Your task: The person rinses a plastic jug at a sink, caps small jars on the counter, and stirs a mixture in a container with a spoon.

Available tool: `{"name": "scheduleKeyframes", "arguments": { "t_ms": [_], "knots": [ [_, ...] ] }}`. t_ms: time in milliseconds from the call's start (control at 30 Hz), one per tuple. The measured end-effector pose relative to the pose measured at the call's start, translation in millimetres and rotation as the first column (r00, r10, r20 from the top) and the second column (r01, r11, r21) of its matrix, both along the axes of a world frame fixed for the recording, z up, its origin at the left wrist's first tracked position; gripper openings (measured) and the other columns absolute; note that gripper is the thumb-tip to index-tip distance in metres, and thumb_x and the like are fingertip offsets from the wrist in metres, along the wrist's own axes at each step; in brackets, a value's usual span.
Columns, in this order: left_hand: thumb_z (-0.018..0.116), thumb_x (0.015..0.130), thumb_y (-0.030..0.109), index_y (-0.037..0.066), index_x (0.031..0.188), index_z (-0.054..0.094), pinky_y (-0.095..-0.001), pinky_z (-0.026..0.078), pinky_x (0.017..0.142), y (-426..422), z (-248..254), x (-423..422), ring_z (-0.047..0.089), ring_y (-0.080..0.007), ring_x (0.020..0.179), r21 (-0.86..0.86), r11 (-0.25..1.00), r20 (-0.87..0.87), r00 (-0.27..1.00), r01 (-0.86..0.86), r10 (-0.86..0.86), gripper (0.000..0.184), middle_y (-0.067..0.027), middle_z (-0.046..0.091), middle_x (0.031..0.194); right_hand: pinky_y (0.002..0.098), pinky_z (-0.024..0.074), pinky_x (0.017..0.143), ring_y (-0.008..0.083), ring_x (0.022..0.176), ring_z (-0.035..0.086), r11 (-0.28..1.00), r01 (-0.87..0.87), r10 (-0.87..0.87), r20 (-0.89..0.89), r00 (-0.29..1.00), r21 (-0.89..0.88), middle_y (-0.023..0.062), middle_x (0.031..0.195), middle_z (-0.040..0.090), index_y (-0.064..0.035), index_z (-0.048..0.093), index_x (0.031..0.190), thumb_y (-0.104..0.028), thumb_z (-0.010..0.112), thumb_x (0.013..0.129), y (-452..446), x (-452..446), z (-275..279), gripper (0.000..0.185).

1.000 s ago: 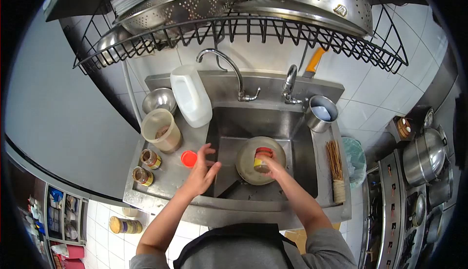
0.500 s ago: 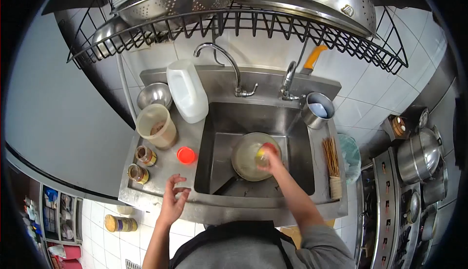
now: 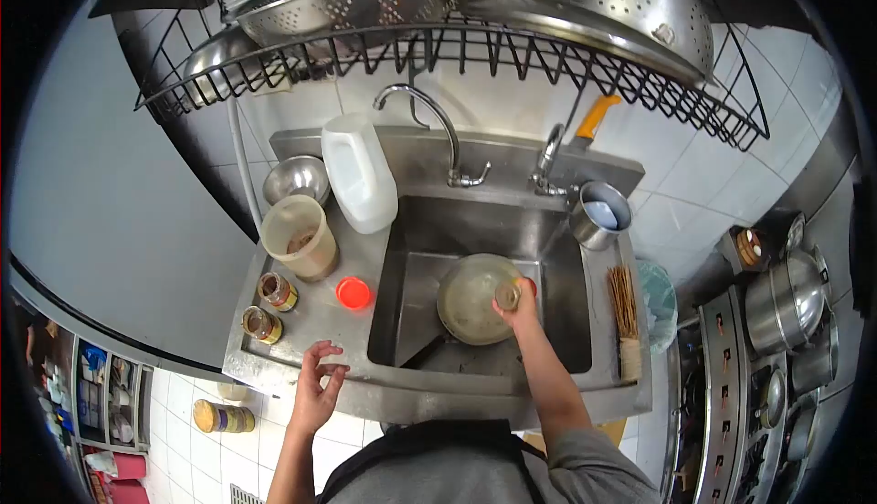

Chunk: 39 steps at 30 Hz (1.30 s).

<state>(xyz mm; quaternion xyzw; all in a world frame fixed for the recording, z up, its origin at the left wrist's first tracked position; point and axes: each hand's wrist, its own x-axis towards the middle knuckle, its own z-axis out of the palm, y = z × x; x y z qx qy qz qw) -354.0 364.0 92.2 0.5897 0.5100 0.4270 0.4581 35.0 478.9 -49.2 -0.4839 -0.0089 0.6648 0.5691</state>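
1. The left hand (image 3: pixel 319 385) hangs by the front edge of the steel tabletop (image 3: pixel 315 339), fingers loosely bent and apart, grasping nothing.
2. The right hand (image 3: pixel 522 310) grips a small clear jar (image 3: pixel 508 297) above the right side of the pan; whether they touch, I cannot tell.
3. The jar's round, see-through end faces up toward the camera, a little left; a red part shows beyond the fingers on the right. Its long axis seems to slant from that end down to the right, partly covered by the fingers.
4. The pan (image 3: pixel 470 307), round and dull metal, sits in the smooth rectangular sink (image 3: pixel 559 344), its dark handle (image 3: pixel 425 352) pointing to the near left corner.
5. Near the tabletop's left edge stand two labelled glass jars smeared brown, a front one (image 3: pixel 262 325) and a back one (image 3: pixel 278 291); a round red plastic lid (image 3: pixel 353 293) lies to their right.
6. Along the right edge lies a bundle of thin, rough sticks (image 3: pixel 623 312).
7. Farther back stands a cloudy plastic tub (image 3: pixel 311 253); behind it, a shiny bowl (image 3: pixel 294 178) and a white plastic jug (image 3: pixel 370 189).
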Motion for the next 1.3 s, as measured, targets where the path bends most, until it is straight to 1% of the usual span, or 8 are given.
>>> {"name": "scheduleKeyframes", "arguments": {
  "t_ms": [633, 667, 800, 900, 1067, 1167, 1200, 1300],
  "knots": [
    [0.054, 0.083, -0.006, 0.002, 0.121, 0.040, -0.0302, 0.049, 0.079, -2, -8, -15, 0.063, -0.0189, 0.089, 0.014, 0.998, -0.085, 0.994, -0.067, 0.068, 0.041, -0.0100, 0.054, 0.112, 0.0439, 0.0507, 0.076, 0.0290, 0.086, 0.057, 0.916, 0.244, -0.106, -0.394, 0.913, 0.318, 0.0105, 0.091, 0.058, -0.0094, 0.056, 0.095, -0.042, 0.065, 0.077, 76, 66, -60, 0.039],
    [0.055, 0.081, -0.007, 0.003, 0.121, 0.041, -0.0309, 0.050, 0.077, -3, -15, -21, 0.064, -0.0192, 0.087, 0.084, 0.996, -0.131, 0.991, -0.017, 0.028, 0.044, -0.0097, 0.054, 0.112, 0.0442, 0.0492, 0.077, 0.0242, 0.085, 0.056, 0.915, 0.332, -0.269, -0.265, 0.926, 0.229, 0.0052, 0.087, 0.059, -0.0123, 0.057, 0.091, -0.037, 0.066, 0.077, 55, 38, -7, 0.029],
    [0.057, 0.081, 0.000, 0.007, 0.125, 0.041, -0.0330, 0.052, 0.077, -7, -36, -24, 0.061, -0.0214, 0.094, 0.095, 0.994, -0.132, 0.989, -0.047, 0.060, 0.047, -0.0100, 0.053, 0.116, 0.0467, 0.0443, 0.077, 0.0181, 0.092, 0.053, 0.933, -0.278, 0.230, 0.212, 0.950, 0.231, -0.0016, 0.095, 0.057, -0.0242, 0.060, 0.101, -0.035, 0.068, 0.075, 10, -2, 27, 0.029],
    [0.053, 0.085, 0.000, 0.005, 0.124, 0.041, -0.0307, 0.050, 0.081, -11, -2, -19, 0.060, -0.0184, 0.093, -0.017, 0.997, -0.100, 0.993, -0.071, 0.069, 0.041, -0.0095, 0.053, 0.112, 0.0373, 0.0515, 0.071, 0.0249, 0.091, 0.055, 0.949, 0.222, -0.226, -0.006, 0.974, 0.224, 0.0038, 0.098, 0.058, -0.0136, 0.057, 0.104, -0.034, 0.066, 0.074, 52, 51, -57, 0.038],
    [0.052, 0.085, 0.001, 0.005, 0.124, 0.041, -0.0304, 0.050, 0.079, -14, -36, -37, 0.058, -0.0194, 0.097, 0.103, 0.988, -0.113, 0.986, -0.112, 0.123, 0.041, -0.0101, 0.053, 0.111, 0.0512, 0.0435, 0.090, 0.0226, 0.110, 0.047, 0.982, -0.189, 0.176, 0.380, 0.908, -0.003, 0.0106, 0.119, 0.049, -0.0173, 0.053, 0.118, -0.042, 0.058, 0.080, 41, 10, -15, 0.046],
    [0.053, 0.084, 0.002, 0.005, 0.124, 0.042, -0.0321, 0.049, 0.080, -26, -25, -34, 0.058, -0.0211, 0.098, 0.009, 0.993, -0.121, 0.985, -0.119, 0.120, 0.041, -0.0110, 0.053, 0.113, 0.0504, 0.0433, 0.090, 0.0272, 0.115, 0.042, 0.985, 0.114, -0.091, -0.164, 0.982, 0.133, 0.0090, 0.127, 0.044, -0.0135, 0.047, 0.127, -0.033, 0.062, 0.079, 108, 93, -146, 0.054],
    [0.054, 0.084, 0.003, 0.006, 0.123, 0.042, -0.0324, 0.049, 0.080, -27, -23, -37, 0.059, -0.0212, 0.097, -0.015, 0.990, -0.103, 0.985, -0.139, 0.137, 0.041, -0.0110, 0.052, 0.113, 0.0487, 0.0461, 0.085, 0.0287, 0.101, 0.050, 0.985, -0.086, 0.033, 0.316, 0.948, 0.152, 0.0111, 0.113, 0.052, -0.0079, 0.052, 0.115, -0.031, 0.064, 0.078, 79, 55, -87, 0.045],
    [0.053, 0.083, 0.002, 0.006, 0.124, 0.042, -0.0338, 0.048, 0.081, -27, -26, -47, 0.062, -0.0218, 0.093, 0.003, 0.986, -0.122, 0.979, -0.167, 0.166, 0.043, -0.0111, 0.052, 0.114, 0.0467, 0.0492, 0.076, 0.0288, 0.084, 0.054, 0.981, -0.190, 0.192, 0.262, 0.946, -0.030, 0.0123, 0.096, 0.055, -0.0056, 0.055, 0.100, -0.030, 0.064, 0.077, 33, -14, 7, 0.035]
  ]
}}
